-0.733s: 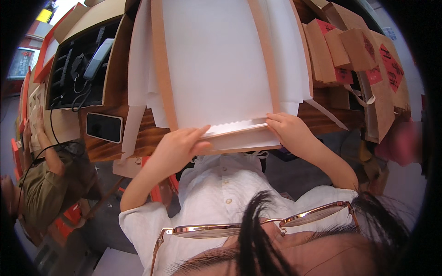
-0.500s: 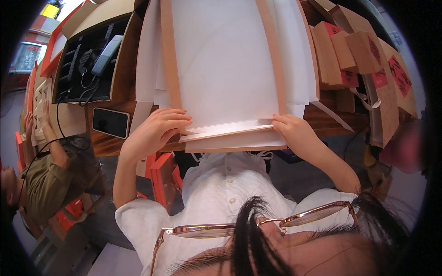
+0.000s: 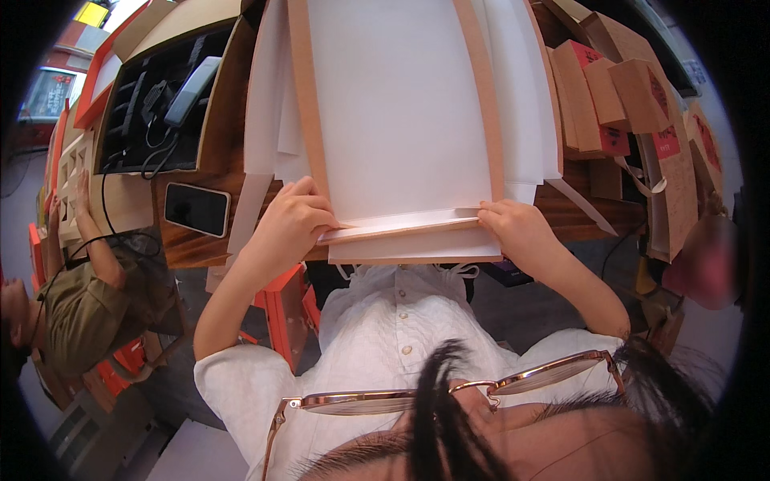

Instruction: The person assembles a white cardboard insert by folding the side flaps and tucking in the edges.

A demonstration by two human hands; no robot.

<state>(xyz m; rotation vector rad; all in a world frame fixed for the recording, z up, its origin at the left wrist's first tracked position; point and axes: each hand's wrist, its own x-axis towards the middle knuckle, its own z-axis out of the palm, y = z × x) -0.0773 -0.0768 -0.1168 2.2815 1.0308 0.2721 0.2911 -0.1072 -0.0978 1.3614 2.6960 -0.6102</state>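
Note:
A large cardboard box blank (image 3: 401,120), white inside with brown edge strips, lies spread out in front of me. Its near end is bent up into a narrow folded flap (image 3: 413,227), and a further white panel (image 3: 413,250) hangs toward my body. My left hand (image 3: 293,220) has its fingers curled round the flap's left corner. At the right corner, my right hand (image 3: 517,228) pinches the same flap between thumb and fingers. Both hands hide the corner pieces under them.
On the wooden table (image 3: 210,252) at left lie a phone (image 3: 196,210) and an open carton (image 3: 218,120) with a handset (image 3: 192,92) and cables. Brown boxes with red labels (image 3: 634,96) pile up at right. A co-worker in an olive shirt (image 3: 88,313) sits left.
My left hand's fingers, stretched over the corner before, are now curled in against it. The right hand has barely moved and keeps its pinch. The whole view has shifted slightly.

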